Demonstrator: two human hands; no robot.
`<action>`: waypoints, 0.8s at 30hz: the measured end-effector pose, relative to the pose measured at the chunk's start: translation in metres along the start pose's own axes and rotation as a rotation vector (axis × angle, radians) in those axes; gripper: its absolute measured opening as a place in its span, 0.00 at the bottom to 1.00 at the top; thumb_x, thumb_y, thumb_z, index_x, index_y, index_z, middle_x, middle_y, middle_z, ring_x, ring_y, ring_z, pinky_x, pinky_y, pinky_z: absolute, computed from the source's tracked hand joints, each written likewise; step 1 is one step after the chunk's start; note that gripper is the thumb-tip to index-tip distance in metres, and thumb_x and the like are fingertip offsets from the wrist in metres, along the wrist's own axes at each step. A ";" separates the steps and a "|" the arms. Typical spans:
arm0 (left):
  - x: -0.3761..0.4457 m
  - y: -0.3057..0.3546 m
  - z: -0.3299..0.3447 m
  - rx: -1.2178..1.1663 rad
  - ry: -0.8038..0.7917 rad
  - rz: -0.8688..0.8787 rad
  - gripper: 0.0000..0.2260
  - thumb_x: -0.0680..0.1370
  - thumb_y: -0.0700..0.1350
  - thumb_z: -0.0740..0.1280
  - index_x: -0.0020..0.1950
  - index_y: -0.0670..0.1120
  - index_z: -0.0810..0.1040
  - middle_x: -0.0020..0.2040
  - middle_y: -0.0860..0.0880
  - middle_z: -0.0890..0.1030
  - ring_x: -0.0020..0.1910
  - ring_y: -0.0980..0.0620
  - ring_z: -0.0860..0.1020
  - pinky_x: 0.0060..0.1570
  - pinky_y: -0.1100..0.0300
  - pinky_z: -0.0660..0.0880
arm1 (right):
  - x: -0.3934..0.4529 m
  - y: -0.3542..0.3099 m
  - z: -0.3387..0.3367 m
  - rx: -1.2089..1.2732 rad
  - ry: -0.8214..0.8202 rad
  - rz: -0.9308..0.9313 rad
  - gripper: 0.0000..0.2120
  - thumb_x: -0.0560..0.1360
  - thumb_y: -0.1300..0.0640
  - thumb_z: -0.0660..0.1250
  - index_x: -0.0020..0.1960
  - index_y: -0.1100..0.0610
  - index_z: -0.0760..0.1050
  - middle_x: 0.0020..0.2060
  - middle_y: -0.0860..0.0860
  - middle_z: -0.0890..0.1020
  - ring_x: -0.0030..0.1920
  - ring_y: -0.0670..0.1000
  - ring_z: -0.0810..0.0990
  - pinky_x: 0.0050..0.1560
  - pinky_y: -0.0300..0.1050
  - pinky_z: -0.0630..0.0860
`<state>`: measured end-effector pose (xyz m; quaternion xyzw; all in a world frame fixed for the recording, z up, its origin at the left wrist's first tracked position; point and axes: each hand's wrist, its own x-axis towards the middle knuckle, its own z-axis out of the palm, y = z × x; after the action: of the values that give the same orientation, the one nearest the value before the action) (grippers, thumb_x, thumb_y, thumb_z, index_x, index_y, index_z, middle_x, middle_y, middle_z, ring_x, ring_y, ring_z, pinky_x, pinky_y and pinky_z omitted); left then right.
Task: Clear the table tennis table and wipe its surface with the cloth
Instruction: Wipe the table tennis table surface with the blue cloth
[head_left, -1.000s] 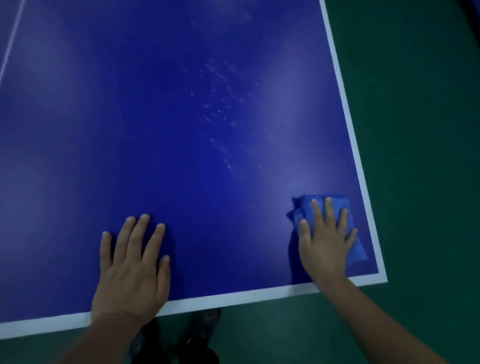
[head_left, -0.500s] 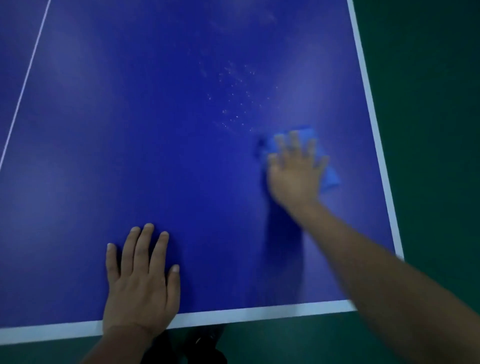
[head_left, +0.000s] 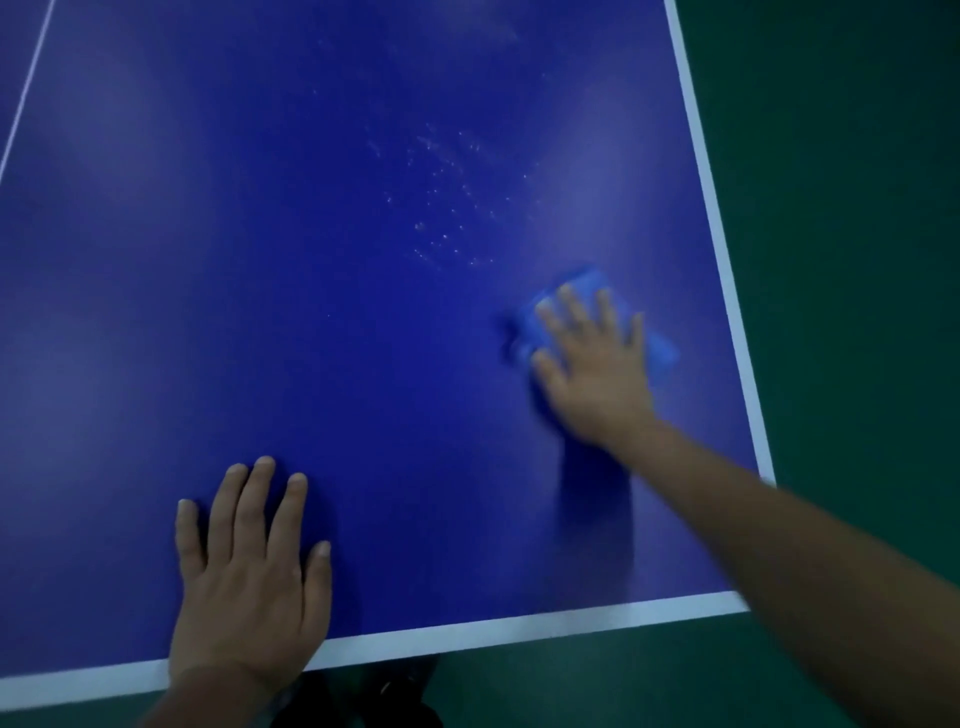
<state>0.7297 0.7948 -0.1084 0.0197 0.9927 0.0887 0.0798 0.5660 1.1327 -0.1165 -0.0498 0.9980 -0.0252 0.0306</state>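
Blue white-edged table (head_left: 260, 260) | right hand (head_left: 592, 364): fingers spread, pressing blue folded cloth (head_left: 660, 353) near table's right edge | left hand (head_left: 249, 571): flat, wide, at table's near edge

Right hand (head_left: 597, 374) slid cloth (head_left: 660, 348) back toward near-right corner, away from specks (head_left: 447, 208).

The left hand (head_left: 249, 577) lies flat on the table (head_left: 208, 260) at its near edge. The right hand (head_left: 592, 364) lies farther in and to the right, on the cloth (head_left: 587, 283), near the table's right edge. Specks (head_left: 441, 208) lie beyond the cloth, slightly left.
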 end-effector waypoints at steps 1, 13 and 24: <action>0.000 0.000 0.000 0.008 -0.010 -0.001 0.30 0.77 0.54 0.53 0.73 0.38 0.69 0.76 0.38 0.63 0.77 0.38 0.58 0.75 0.35 0.47 | 0.020 0.026 -0.004 -0.005 0.007 0.164 0.30 0.79 0.38 0.49 0.79 0.45 0.59 0.79 0.47 0.59 0.79 0.60 0.54 0.74 0.71 0.50; -0.001 -0.001 0.000 0.014 -0.015 -0.006 0.28 0.81 0.56 0.49 0.73 0.39 0.69 0.75 0.39 0.65 0.77 0.39 0.59 0.73 0.33 0.50 | -0.084 -0.034 -0.003 0.021 -0.039 0.233 0.30 0.80 0.39 0.50 0.78 0.48 0.62 0.79 0.51 0.60 0.77 0.64 0.58 0.71 0.73 0.55; 0.000 -0.005 0.003 0.001 0.045 0.014 0.26 0.81 0.54 0.48 0.73 0.41 0.67 0.74 0.39 0.67 0.75 0.40 0.62 0.71 0.33 0.55 | 0.004 -0.263 0.009 0.128 -0.077 -0.046 0.29 0.81 0.38 0.45 0.80 0.45 0.53 0.81 0.49 0.52 0.80 0.61 0.43 0.74 0.71 0.38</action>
<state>0.7304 0.7900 -0.1125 0.0246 0.9941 0.0892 0.0569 0.5885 0.8709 -0.1116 -0.0716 0.9910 -0.0877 0.0716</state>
